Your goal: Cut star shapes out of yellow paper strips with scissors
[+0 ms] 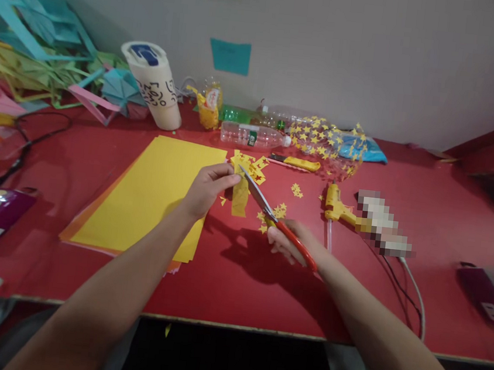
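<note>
My left hand [212, 188] pinches a yellow paper strip [239, 199] between thumb and fingers above the red table. In my right hand [289, 243] is a pair of scissors [265, 204] with red handles, fingers closed around them. The blades point up and left, with their tips at the strip beside my left thumb. Behind the strip lie yellow paper scraps [256, 177] with star-shaped holes. Small yellow paper stars [280, 211] are scattered near the scissors, and a few more cut stars [297, 190] lie farther back.
Yellow paper sheets [158, 193] are stacked at left. Behind stand a white tumbler [155, 87] and plastic bottles [243, 134], near a star-covered clear piece [322, 139]. A yellow box cutter [300, 163] and a corded yellow glue gun [337, 207] lie right. Folded paper shapes [47, 28] crowd the far left.
</note>
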Available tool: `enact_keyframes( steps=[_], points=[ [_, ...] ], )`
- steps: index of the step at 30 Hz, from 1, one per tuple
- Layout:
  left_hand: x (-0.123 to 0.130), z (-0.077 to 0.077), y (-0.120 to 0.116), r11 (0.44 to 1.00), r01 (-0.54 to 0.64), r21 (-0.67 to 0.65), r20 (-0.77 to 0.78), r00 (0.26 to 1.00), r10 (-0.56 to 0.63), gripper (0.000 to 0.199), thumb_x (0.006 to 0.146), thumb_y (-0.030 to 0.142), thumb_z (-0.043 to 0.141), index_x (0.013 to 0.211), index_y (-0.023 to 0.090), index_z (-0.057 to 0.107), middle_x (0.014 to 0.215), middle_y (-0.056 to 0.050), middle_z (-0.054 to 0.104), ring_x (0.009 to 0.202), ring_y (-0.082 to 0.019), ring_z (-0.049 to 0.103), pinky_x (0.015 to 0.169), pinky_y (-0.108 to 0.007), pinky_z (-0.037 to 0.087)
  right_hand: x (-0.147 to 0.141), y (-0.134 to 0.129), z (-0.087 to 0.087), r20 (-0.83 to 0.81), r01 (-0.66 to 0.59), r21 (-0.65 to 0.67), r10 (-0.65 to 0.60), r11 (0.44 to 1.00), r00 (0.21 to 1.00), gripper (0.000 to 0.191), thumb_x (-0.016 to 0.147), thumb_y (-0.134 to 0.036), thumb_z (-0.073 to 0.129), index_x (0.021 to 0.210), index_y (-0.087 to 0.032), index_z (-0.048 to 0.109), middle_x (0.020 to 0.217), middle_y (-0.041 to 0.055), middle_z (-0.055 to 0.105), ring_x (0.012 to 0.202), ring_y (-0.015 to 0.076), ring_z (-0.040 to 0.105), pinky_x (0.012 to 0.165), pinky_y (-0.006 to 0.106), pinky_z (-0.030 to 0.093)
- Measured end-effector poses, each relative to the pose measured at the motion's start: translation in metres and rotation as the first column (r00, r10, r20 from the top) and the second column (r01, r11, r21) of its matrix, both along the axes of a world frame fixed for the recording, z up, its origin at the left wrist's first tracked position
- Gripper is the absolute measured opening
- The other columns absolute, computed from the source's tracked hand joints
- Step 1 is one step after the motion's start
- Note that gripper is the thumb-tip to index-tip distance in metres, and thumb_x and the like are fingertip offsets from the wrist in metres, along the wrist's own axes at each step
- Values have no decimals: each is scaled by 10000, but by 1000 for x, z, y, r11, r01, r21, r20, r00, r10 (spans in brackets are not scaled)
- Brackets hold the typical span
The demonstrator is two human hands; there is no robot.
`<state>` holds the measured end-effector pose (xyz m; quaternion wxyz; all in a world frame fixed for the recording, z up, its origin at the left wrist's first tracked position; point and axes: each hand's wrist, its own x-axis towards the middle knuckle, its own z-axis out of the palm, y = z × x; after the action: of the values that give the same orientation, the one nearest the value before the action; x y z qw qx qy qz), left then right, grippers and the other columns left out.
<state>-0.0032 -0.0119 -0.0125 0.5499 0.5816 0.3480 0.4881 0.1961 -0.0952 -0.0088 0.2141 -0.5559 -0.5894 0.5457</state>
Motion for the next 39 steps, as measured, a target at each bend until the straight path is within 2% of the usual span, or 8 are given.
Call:
enact_keyframes(
  steps=[7, 12, 18, 24, 33, 36, 39],
  points=[
    [0, 0, -1, 1000, -3, -2, 4, 1000, 3, 236, 713, 233, 596, 515, 162, 488, 523, 42, 407, 506, -62, 387, 524, -229, 312, -2, -2, -2, 6, 47, -41, -47, 998, 999, 509, 659, -685, 551, 617, -184, 472, 405, -59, 436, 301, 65, 426, 267, 162, 311],
    [0, 0, 0, 1000, -13, -4, 2, 1000, 13, 247, 709, 235, 597, 515, 160, 464, 543, 43, 380, 524, -60, 358, 534, -234, 288, -5, -2, -1, 24, 80, -64, -79, 995, 997, 528, 650, -707, 533, 575, -191, 447, 372, -67, 412, 263, 53, 373, 237, 163, 281],
    [-1, 1, 0, 1000, 0, -5, 1, 1000, 0, 250, 705, 235, 595, 514, 166, 449, 533, 44, 359, 515, -66, 335, 529, -246, 273, -7, -2, 5, 11, 70, -45, -70, 996, 997, 516, 643, -693, 549, 567, -199, 420, 407, -65, 439, 256, 34, 337, 249, 172, 288],
    [-2, 0, 1, 1000, 0, 2, 4, 1000, 0, 263, 705, 223, 593, 507, 163, 431, 534, 44, 342, 519, -64, 316, 529, -245, 257, -8, -2, 11, 56, 80, -36, -78, 996, 995, 504, 635, -685, 548, 562, -208, 405, 398, -61, 436, 266, 49, 365, 266, 178, 270],
    [-2, 5, 1, 999, -27, -41, 40, 999, 28, 192, 676, 219, 613, 534, 163, 496, 522, 50, 363, 484, -46, 332, 490, -218, 278, -6, -2, 13, 54, 89, -33, -87, 996, 995, 493, 625, -665, 584, 556, -205, 420, 381, -76, 407, 271, 59, 373, 273, 186, 270],
    [-2, 5, 3, 992, -48, -116, 80, 995, 57, 148, 651, 229, 628, 562, 166, 528, 510, 53, 402, 458, -42, 369, 465, -204, 307, -3, -1, 10, 5, 83, -14, -83, 996, 997, 480, 670, -647, 569, 551, -207, 418, 336, -96, 369, 268, 58, 368, 349, 208, 384],
    [0, 1, 6, 971, -61, -233, 117, 989, 90, 119, 693, 281, 577, 646, 174, 553, 551, 31, 504, 479, -67, 480, 469, -207, 378, 1, 1, 1, -163, 37, 7, -36, 999, 986, 477, 757, -638, 491, 558, -212, 408, 320, -118, 325, 253, 48, 329, 527, 276, 511]
  ],
)
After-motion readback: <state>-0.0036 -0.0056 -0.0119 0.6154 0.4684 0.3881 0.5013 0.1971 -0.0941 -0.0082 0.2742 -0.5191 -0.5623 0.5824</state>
